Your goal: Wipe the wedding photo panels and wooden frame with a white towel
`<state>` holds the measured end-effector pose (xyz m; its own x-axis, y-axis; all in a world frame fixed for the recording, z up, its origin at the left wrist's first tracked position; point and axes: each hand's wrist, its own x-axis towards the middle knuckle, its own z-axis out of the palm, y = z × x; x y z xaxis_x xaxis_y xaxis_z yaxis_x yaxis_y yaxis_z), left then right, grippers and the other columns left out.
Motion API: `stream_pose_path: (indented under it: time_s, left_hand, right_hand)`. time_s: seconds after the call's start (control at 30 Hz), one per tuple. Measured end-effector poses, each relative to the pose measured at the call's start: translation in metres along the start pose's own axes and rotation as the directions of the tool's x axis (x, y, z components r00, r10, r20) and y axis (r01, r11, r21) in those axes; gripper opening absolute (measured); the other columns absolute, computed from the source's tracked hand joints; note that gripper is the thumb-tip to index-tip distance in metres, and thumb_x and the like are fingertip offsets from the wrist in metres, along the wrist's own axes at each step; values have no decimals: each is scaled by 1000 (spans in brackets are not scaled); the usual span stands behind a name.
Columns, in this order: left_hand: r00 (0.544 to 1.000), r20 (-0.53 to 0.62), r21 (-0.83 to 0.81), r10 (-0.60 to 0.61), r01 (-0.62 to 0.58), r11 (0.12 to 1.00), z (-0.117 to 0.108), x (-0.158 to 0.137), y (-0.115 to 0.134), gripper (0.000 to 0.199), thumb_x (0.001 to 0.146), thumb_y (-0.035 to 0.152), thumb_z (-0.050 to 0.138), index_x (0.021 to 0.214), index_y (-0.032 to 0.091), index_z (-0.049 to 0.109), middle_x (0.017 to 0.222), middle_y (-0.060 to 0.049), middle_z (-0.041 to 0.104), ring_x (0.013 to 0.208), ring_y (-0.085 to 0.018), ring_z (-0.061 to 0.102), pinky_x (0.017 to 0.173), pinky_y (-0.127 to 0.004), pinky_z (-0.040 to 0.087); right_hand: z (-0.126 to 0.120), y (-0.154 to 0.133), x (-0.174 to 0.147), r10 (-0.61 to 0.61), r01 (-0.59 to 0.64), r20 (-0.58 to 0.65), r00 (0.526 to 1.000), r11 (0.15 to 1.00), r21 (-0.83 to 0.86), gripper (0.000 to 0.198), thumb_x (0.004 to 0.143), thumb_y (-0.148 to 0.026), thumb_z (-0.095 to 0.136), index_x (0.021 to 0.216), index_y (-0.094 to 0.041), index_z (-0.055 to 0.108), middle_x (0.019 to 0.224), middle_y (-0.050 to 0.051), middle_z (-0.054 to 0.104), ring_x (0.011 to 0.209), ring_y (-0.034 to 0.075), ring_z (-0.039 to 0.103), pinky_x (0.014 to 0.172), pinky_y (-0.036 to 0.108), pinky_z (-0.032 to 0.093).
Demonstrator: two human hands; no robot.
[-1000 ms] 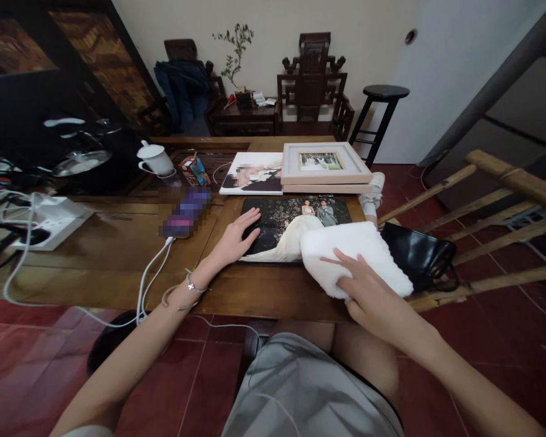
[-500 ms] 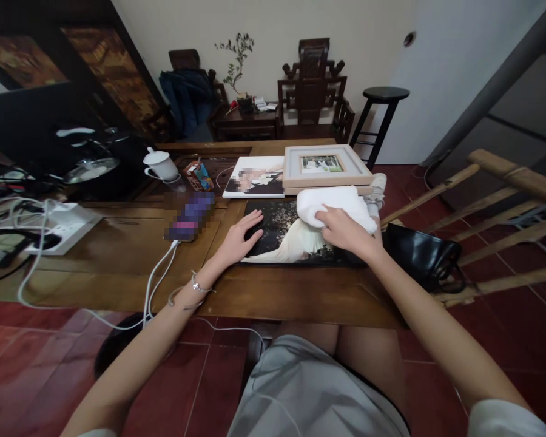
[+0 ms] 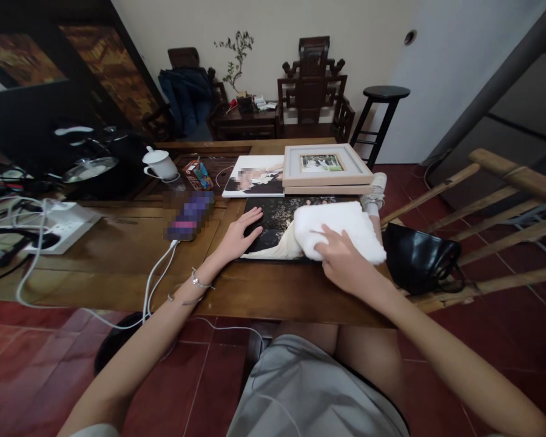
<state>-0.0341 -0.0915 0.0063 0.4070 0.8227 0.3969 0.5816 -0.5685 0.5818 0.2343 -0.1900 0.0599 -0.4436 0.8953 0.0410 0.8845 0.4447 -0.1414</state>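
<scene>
A dark photo panel (image 3: 275,221) with a long white dress printed on it lies flat on the wooden table in front of me. My left hand (image 3: 241,237) rests on its left edge, fingers stretched out and holding nothing. Over the right part of the panel, my right hand (image 3: 348,261) grips a folded white cloth (image 3: 334,220) and presses it against the surface. The cloth hides much of the picture there, and some of my right fingers are sunk in its folds.
Behind the panel are a light wood picture frame (image 3: 364,173) on a stack and a white-edged photo print (image 3: 255,176). Leftward sit a phone (image 3: 188,215) with its cable, a drink carton (image 3: 198,175), a lidded white cup (image 3: 161,164) and a power strip (image 3: 68,227). A black bag (image 3: 418,255) is at right.
My right hand has drawn the cloth toward me, from the panel's upper right down to its near edge. The cloth looks more spread out. My left hand has stayed in place.
</scene>
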Motion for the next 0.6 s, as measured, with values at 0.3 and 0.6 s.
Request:
stream_pose_path:
  time_s: [0.3,0.6]
  left_hand:
    - [1000,-17,17,5,-4,1000,1,-1,1,46,92,42,50,126,14,61,139,-14,53,134,-25,45,114,-47,32]
    - [1000,1,39,11,-11,999,2,-1,-1,47,92,46,48,127,16,59,140,-13,52,135,-26,44,113,-50,32]
  right_hand:
    - [8,-42,-50,-76,71,127,989,997,42,48,68,1,42,102,-21,69,151,8,39,142,40,21,106,70,24]
    - [-14,-15,36,-33,34,78,996,999,-3,45,74,1,38,108,-16,62,128,18,58,130,36,41,97,56,38]
